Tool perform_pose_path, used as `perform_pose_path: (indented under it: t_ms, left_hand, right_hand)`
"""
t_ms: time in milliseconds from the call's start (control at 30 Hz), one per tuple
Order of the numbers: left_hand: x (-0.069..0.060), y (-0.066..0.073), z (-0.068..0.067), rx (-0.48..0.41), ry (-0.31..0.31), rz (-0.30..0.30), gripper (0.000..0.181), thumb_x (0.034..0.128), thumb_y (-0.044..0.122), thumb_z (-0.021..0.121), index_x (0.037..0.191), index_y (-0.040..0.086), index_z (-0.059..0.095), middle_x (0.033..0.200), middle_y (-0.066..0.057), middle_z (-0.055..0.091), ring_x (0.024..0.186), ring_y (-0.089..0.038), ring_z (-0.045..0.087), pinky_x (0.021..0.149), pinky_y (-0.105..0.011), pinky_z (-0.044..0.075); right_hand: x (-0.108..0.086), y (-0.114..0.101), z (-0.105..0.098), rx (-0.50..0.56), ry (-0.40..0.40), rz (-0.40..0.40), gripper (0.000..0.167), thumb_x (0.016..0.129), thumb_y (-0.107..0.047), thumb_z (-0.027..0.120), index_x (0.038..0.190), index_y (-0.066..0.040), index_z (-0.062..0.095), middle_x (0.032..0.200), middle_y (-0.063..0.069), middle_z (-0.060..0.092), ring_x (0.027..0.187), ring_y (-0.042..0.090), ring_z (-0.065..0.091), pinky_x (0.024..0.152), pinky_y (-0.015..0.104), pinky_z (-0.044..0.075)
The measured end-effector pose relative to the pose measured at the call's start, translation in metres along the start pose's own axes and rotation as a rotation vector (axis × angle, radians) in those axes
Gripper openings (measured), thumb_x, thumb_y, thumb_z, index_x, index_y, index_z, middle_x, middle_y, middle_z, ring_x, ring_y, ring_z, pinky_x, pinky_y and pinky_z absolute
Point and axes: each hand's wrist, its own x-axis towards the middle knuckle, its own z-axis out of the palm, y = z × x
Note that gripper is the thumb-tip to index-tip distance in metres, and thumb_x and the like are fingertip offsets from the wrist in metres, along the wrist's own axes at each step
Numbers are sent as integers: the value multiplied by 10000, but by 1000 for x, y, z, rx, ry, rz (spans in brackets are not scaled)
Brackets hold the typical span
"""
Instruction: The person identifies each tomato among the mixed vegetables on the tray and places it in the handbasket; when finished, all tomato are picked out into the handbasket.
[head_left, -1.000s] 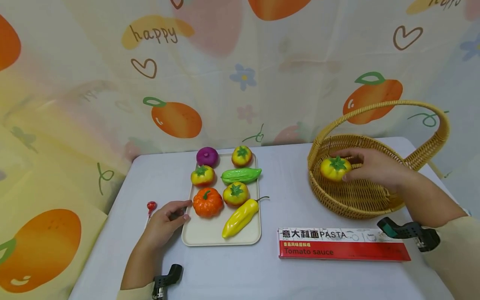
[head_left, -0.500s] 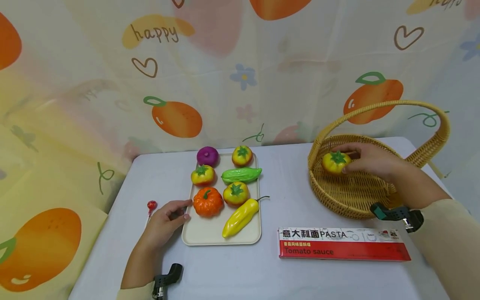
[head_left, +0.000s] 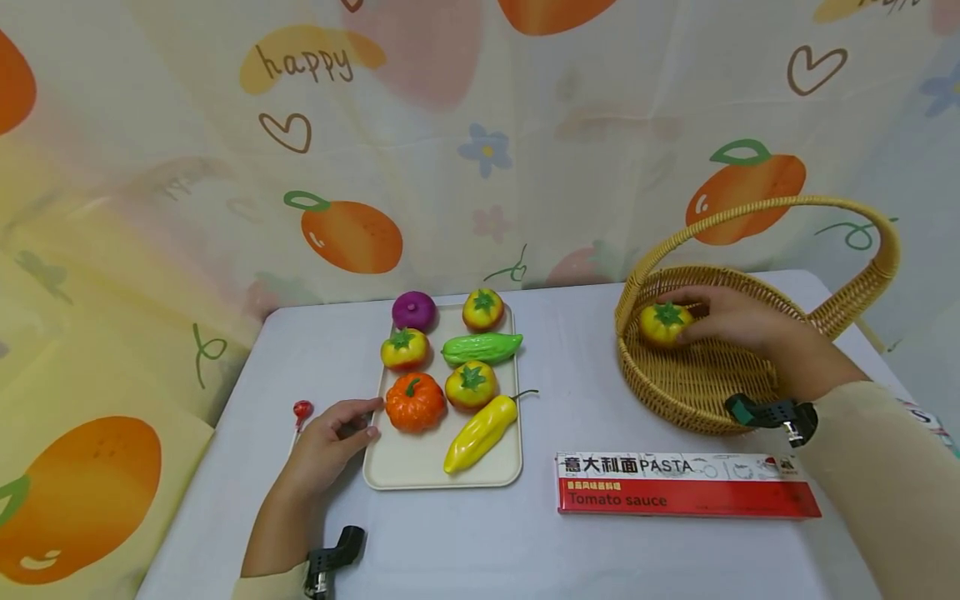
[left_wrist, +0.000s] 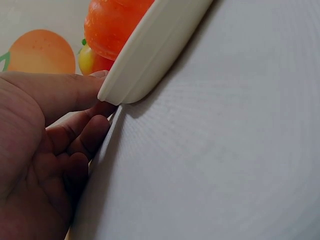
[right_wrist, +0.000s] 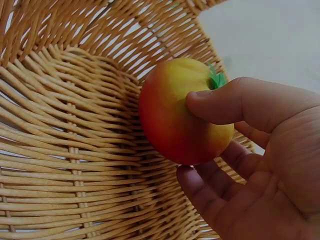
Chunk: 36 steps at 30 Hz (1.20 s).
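Note:
In the head view my right hand (head_left: 738,321) holds a yellow-and-red toy persimmon (head_left: 663,325) with a green leafy top, inside the wicker basket (head_left: 712,408). The right wrist view shows the thumb and fingers around the persimmon (right_wrist: 182,115), low against the basket's woven wall (right_wrist: 65,150). My left hand (head_left: 330,442) grips the left rim of a cream tray (head_left: 408,475); in the left wrist view the thumb is at the tray rim (left_wrist: 140,60), other fingers curled below. Nearest to it on the tray is an orange toy pumpkin (head_left: 415,404).
Also on the tray are a purple onion (head_left: 414,311), a green bitter melon (head_left: 482,348), a yellow pepper (head_left: 480,435) and several persimmons (head_left: 471,386). A pasta box (head_left: 686,486) lies before the basket, whose tall handle (head_left: 810,202) arches over it. A red lollipop (head_left: 302,409) lies left of the tray.
The right hand and its persimmon have shifted slightly toward the back of the basket, and the forearm has swung left. The left hand and tray stay put.

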Motion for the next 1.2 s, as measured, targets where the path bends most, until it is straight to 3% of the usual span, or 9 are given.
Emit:
perform_pose_path:
  t_ms: [233, 633, 1200]
  left_hand:
    - [1, 0, -1, -4, -7, -7, 435, 993, 162, 781, 1422, 183, 709, 1217, -85, 650, 1093, -276, 541, 873, -211, 533]
    - [-1, 2, -1, -14, -10, -20, 438, 987, 181, 788, 1418, 186, 713, 1204, -88, 642, 1091, -276, 532, 863, -220, 534]
    - [1, -1, 0, -34, -2, -9, 425, 987, 168, 787, 1406, 188, 720, 1192, -89, 638, 1087, -280, 529, 856, -222, 534]
  right_hand:
    - [7, 3, 4, 0, 16, 25, 654, 965, -201, 779, 1553, -75, 525, 1522, 240, 492, 1294, 432, 488, 1100, 615, 395]
    - [13, 10, 2, 40, -13, 31, 698, 987, -210, 759, 1602, -80, 455, 1562, 250, 456, 1313, 436, 483, 1109, 608, 393]
    - [14, 8, 7, 54, 20, 12, 700, 991, -198, 768, 1599, -60, 448, 1580, 248, 455, 1337, 425, 486, 1124, 593, 388]
